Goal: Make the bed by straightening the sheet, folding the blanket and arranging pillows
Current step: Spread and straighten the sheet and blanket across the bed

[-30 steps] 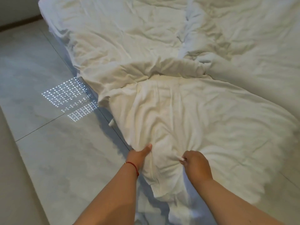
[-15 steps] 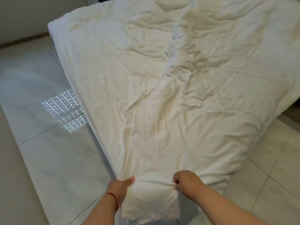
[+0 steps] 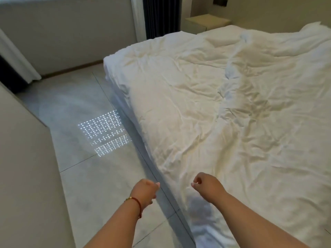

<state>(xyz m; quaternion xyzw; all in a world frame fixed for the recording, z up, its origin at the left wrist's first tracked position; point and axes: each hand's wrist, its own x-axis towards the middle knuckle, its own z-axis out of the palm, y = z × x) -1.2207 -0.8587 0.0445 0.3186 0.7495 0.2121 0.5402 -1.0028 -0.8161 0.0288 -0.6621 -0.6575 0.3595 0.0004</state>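
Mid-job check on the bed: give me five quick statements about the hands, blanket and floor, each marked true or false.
1. Both hands grip the blanket's edge. False: the left hand and right hand hold nothing, fingers curled.
2. The white blanket lies spread over the bed, wrinkled. True.
3. A red string bracelet is on the right wrist. False: it is on the left wrist.
4. A dotted light patch shows on the floor left of the bed. True.
5. The left hand is over the floor, not the bed. True.

A bedroom: white-sheeted bed, nightstand, curtains.
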